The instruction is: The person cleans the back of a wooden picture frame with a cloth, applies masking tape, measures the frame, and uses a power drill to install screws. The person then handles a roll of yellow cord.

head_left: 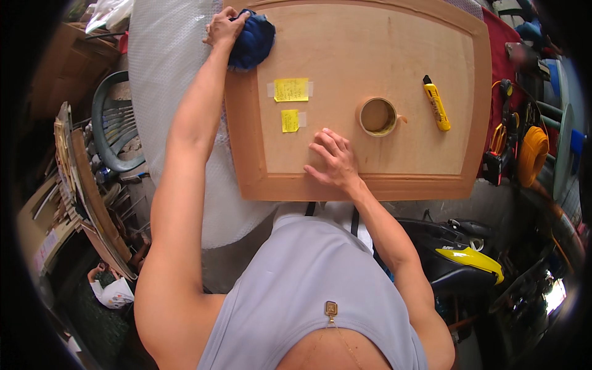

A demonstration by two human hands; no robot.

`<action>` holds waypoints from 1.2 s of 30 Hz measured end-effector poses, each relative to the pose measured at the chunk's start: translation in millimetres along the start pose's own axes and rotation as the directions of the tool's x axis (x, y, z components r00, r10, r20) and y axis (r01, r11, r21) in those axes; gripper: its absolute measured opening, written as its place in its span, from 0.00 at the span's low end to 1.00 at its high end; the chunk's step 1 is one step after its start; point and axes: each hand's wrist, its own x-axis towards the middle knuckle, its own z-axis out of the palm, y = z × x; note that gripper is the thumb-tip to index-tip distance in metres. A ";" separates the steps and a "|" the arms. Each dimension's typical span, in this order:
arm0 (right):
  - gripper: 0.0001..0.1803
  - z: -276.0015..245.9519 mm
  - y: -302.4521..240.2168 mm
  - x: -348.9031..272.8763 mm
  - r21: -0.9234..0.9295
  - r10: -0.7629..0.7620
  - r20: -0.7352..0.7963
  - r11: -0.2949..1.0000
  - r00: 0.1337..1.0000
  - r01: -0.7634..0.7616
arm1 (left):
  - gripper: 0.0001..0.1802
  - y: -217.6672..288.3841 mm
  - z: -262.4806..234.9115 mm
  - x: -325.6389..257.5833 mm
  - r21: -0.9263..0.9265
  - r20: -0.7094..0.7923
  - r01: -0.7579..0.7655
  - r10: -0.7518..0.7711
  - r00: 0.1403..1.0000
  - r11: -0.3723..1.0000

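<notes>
A wooden panel with a raised brown border lies flat before me. At its far left corner my left hand is closed on a bunched dark blue cloth, which rests over the border. My right hand lies on the panel near its front edge, fingers spread, holding nothing. Two yellow paper notes are taped to the panel, left of a roll of brown tape. Farther right lies a yellow utility knife with a black end.
Bubble wrap covers the surface under the panel's left side. A green plastic chair and stacked cardboard stand at the left. Right of the panel are a red cloth, an orange strap roll and a black-and-yellow motorcycle.
</notes>
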 end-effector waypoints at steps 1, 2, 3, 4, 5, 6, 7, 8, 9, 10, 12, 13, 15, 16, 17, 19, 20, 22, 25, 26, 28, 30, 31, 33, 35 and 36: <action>0.26 0.5 0.2 -0.1 -0.001 0.003 -0.001 1.000 1.000 -0.003 | 0.24 7.2 0.2 4.0 0.060 -0.038 0.017 -0.015 0.999 0.998; 0.26 0.7 0.6 -0.2 -0.002 0.005 -0.002 1.000 1.000 -0.005 | 0.24 7.6 2.1 9.4 0.048 -0.026 0.021 -0.020 0.999 0.999; 0.26 0.3 0.0 -0.2 0.000 0.010 0.001 1.000 1.000 -0.010 | 0.24 3.5 2.9 17.8 0.038 -0.015 0.026 -0.026 1.000 0.999; 0.26 -0.6 -0.9 0.2 0.004 0.013 0.005 1.000 1.000 -0.013 | 0.24 -0.9 4.8 25.1 0.029 -0.006 0.033 -0.033 0.999 0.999; 0.26 -1.2 -1.6 0.7 0.008 0.014 0.009 1.000 1.000 -0.014 | 0.24 -6.9 11.3 28.4 0.023 -0.057 0.007 -0.005 0.998 1.000; 0.26 -0.6 -2.4 1.3 0.008 0.021 0.011 1.000 1.000 -0.021 | 0.24 -6.4 11.4 30.9 0.003 -0.022 -0.001 0.001 1.000 1.000; 0.26 -0.7 -2.3 1.1 0.008 0.026 0.014 1.000 1.000 -0.026 | 0.23 -5.9 10.1 34.3 -0.017 0.013 -0.006 0.006 1.000 1.000; 0.25 -0.9 -2.3 0.7 0.009 0.031 0.018 0.999 0.999 -0.031 | 0.23 -5.9 8.0 37.4 -0.038 0.046 -0.008 0.010 0.999 0.999; 0.25 -1.3 -2.3 1.6 0.001 0.031 0.012 1.000 0.999 -0.031 | 0.19 2.0 2.3 39.9 -0.065 0.146 0.048 -0.038 0.989 0.997; 0.25 -2.3 -2.3 1.9 -0.006 0.027 0.008 1.000 1.000 -0.027 | 0.17 15.3 -6.0 40.6 -0.086 0.242 0.109 -0.086 0.966 0.990; 0.25 -1.1 -4.1 2.7 -0.017 0.024 -0.001 1.000 1.000 -0.024 | 0.18 40.2 -21.1 40.1 -0.008 0.301 0.117 -0.109 0.947 0.993; 0.24 -2.0 -3.8 2.3 -0.025 0.023 -0.002 0.999 1.000 -0.023 | 0.19 53.5 -27.7 38.3 0.081 0.268 0.065 -0.085 0.960 0.995; 0.24 -2.8 -3.2 1.9 -0.027 0.022 -0.002 0.999 1.000 -0.022 | 0.20 63.7 -31.9 37.7 0.162 0.260 0.043 -0.085 0.962 0.986; 0.24 -2.1 -3.3 1.7 -0.021 0.023 0.000 1.000 1.000 -0.023 | 0.21 66.2 -31.1 41.8 0.153 0.282 0.070 -0.112 0.953 0.986; 0.24 -2.9 -4.1 2.1 -0.014 0.023 0.003 1.000 1.000 -0.023 | 0.21 67.2 -29.8 47.1 0.144 0.305 0.097 -0.138 0.942 0.985; 0.24 -4.0 -5.7 2.8 -0.022 0.013 0.001 1.000 1.000 -0.013 | 0.23 46.6 -16.0 50.8 0.026 0.188 0.018 -0.022 0.982 1.000; 0.24 -4.5 -4.8 3.2 -0.022 0.008 0.004 1.000 1.000 -0.008 | 0.24 31.2 -7.5 49.9 -0.025 0.124 -0.025 0.028 0.992 0.999; 0.23 -2.4 -2.8 3.5 -0.013 -0.012 -0.030 1.000 0.999 0.012 | 0.20 1.6 1.7 40.7 -0.051 0.113 -0.096 0.102 0.988 0.994; 0.22 -1.3 -3.2 4.2 -0.015 -0.020 -0.054 1.000 0.998 0.020 | 0.22 -44.7 7.7 15.7 -0.113 0.305 -0.121 0.150 0.940 0.986; 0.22 -0.9 -5.2 3.8 0.004 -0.040 -0.046 0.999 0.998 0.040 | 0.20 -88.8 9.2 14.2 -0.063 0.396 -0.177 0.188 0.899 0.982; 0.22 0.5 -0.2 3.3 0.005 0.011 -0.070 1.000 0.997 -0.010 | 0.19 -46.5 -10.2 -53.1 -0.006 0.392 -0.219 0.204 0.897 0.976; 0.22 -0.3 -2.1 4.3 0.017 -0.007 -0.077 1.000 0.997 0.008 | 0.19 -59.0 -31.6 -102.0 0.059 0.477 -0.201 0.149 0.866 0.978; 0.22 -0.5 -2.5 4.7 0.016 -0.012 -0.078 1.000 0.997 0.014 | 0.18 -64.1 -39.2 -126.4 0.058 0.501 -0.176 0.124 0.856 0.983; 0.22 0.9 -2.0 3.8 0.018 -0.019 -0.085 1.000 0.996 0.021 | 0.18 -69.2 -54.4 -178.6 0.097 0.530 -0.145 0.072 0.845 0.985; 0.22 3.3 -1.4 2.1 0.024 -0.025 -0.097 0.999 0.995 0.027 | 0.17 -79.9 -66.1 -228.9 0.144 0.555 -0.136 0.034 0.831 0.980; 0.22 3.8 -1.5 2.0 0.026 -0.024 -0.096 0.999 0.995 0.027 | 0.17 -89.4 -67.7 -251.6 0.150 0.578 -0.136 0.025 0.816 0.979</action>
